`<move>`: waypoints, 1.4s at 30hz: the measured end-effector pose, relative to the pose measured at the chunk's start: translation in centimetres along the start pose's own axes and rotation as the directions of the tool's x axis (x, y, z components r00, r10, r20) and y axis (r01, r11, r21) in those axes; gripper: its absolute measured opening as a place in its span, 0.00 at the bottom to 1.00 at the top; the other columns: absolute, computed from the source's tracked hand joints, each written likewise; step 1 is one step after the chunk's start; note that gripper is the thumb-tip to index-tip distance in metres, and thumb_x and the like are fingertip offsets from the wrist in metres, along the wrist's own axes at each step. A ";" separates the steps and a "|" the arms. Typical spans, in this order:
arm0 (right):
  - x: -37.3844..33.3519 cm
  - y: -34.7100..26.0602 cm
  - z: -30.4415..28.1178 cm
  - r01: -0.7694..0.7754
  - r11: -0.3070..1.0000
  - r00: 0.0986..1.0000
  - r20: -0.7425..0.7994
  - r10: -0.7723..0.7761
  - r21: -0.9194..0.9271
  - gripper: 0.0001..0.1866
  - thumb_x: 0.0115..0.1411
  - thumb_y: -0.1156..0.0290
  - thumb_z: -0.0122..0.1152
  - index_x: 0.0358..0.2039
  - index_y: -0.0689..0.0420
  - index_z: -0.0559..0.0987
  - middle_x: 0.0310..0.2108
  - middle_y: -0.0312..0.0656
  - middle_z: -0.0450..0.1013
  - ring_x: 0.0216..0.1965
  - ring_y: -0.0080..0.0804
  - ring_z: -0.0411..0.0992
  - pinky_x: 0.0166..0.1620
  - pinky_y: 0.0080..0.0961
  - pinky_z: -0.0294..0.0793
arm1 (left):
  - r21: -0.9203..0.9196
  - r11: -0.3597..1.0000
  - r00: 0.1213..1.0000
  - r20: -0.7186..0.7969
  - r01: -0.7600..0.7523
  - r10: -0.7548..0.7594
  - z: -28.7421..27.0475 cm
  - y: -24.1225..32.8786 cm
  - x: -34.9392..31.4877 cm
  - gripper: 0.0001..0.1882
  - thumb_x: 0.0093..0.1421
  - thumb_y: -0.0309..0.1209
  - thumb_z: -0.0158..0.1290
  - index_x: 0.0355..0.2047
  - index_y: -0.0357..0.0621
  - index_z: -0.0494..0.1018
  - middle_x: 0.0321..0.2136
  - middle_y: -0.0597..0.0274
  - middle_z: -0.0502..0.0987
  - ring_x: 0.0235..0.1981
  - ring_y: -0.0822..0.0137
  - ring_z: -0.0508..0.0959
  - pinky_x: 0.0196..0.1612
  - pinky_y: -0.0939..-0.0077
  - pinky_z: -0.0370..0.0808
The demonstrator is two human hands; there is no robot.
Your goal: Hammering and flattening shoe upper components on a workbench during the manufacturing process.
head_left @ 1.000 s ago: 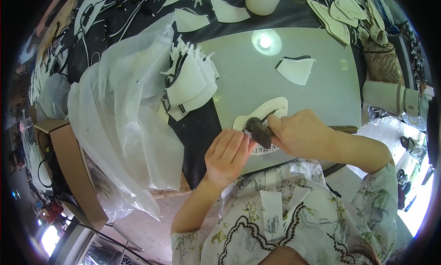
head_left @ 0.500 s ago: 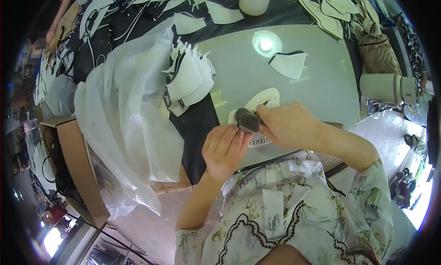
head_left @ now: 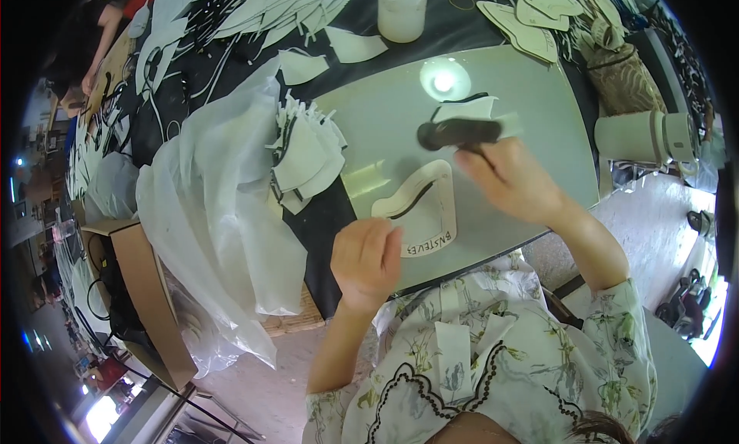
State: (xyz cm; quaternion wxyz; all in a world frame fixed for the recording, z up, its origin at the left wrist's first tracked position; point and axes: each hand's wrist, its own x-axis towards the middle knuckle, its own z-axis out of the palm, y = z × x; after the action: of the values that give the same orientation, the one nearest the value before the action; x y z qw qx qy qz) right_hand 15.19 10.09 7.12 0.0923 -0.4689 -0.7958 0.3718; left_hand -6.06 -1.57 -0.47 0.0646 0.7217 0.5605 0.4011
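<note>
My right hand (head_left: pixel 516 182) is closed around a hammer (head_left: pixel 462 132), whose dark head is raised over the grey-green work board (head_left: pixel 531 82). Just behind the hammer lies a white curved panel (head_left: pixel 473 105) with a dark edge, partly covered by it. On the board's near part rests a curved cream pattern piece (head_left: pixel 439 190) with lettering on its lower strip and a dark line along its inner curve. Beside its lower left end, my left hand (head_left: pixel 366 263) is closed with curled fingers; whatever they hold is hidden.
A stack of white panels (head_left: pixel 312 155) sits left of the board, beside a large translucent plastic bag (head_left: pixel 215 190). A cardboard box (head_left: pixel 146 290) stands lower left. At the back is a white plastic jar (head_left: pixel 402 13); cream pattern pieces (head_left: pixel 523 32) and a pale cylinder (head_left: pixel 635 136) are at right.
The hammer in my right hand has moved up and away from my left hand, uncovering the pattern piece. My left hand has shifted slightly nearer me and apart from the right.
</note>
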 end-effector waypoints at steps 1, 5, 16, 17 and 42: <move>-0.6 0.9 0.0 -0.014 0.989 0.998 -0.057 0.023 0.149 0.15 0.68 0.62 0.51 0.34 0.64 0.72 0.22 0.50 0.75 0.22 0.44 0.76 0.26 0.36 0.74 | -0.038 0.996 0.997 -0.012 0.076 -0.077 0.1 0.4 0.7 0.12 0.49 0.23 0.65 0.33 0.39 0.76 0.30 0.57 0.77 0.31 0.58 0.77 0.33 0.69 0.75; -1.1 1.3 -0.1 -0.417 0.678 0.908 0.308 0.284 0.605 0.15 0.70 0.63 0.47 0.34 0.63 0.71 0.25 0.43 0.76 0.25 0.29 0.78 0.19 0.24 0.71 | 0.009 0.997 0.967 0.242 0.080 -0.080 1.5 1.9 4.3 0.11 0.54 0.24 0.60 0.38 0.40 0.74 0.30 0.58 0.76 0.31 0.59 0.78 0.30 0.70 0.75; 0.0 3.5 0.9 -0.373 0.639 0.923 0.338 0.184 0.673 0.16 0.70 0.62 0.46 0.38 0.64 0.70 0.32 0.41 0.79 0.33 0.25 0.80 0.17 0.19 0.71 | 0.352 0.933 0.911 0.404 -0.074 -0.080 3.0 3.9 5.4 0.08 0.52 0.24 0.58 0.34 0.40 0.74 0.27 0.55 0.77 0.29 0.57 0.78 0.31 0.65 0.76; 0.0 3.6 1.0 -0.367 0.632 0.925 0.339 0.172 0.683 0.15 0.70 0.62 0.45 0.38 0.64 0.70 0.32 0.41 0.79 0.33 0.25 0.80 0.17 0.20 0.72 | 0.341 0.939 0.925 0.371 -0.050 -0.085 3.0 3.7 5.4 0.08 0.52 0.23 0.57 0.34 0.41 0.74 0.26 0.56 0.77 0.29 0.58 0.78 0.31 0.65 0.76; -0.1 4.0 1.8 -0.289 0.594 0.955 0.267 0.128 0.751 0.15 0.70 0.64 0.48 0.37 0.67 0.69 0.36 0.45 0.79 0.32 0.26 0.80 0.16 0.19 0.73 | 0.235 0.972 0.968 0.237 0.020 -0.077 3.7 2.8 4.7 0.07 0.55 0.24 0.60 0.34 0.41 0.74 0.26 0.58 0.75 0.28 0.59 0.76 0.31 0.66 0.75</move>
State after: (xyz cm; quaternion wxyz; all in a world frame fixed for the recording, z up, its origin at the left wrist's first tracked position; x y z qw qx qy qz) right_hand 17.11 10.24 3.18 0.1684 -0.4351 -0.4982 0.7308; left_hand -1.28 2.77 0.90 0.0587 0.7541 0.6087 0.2395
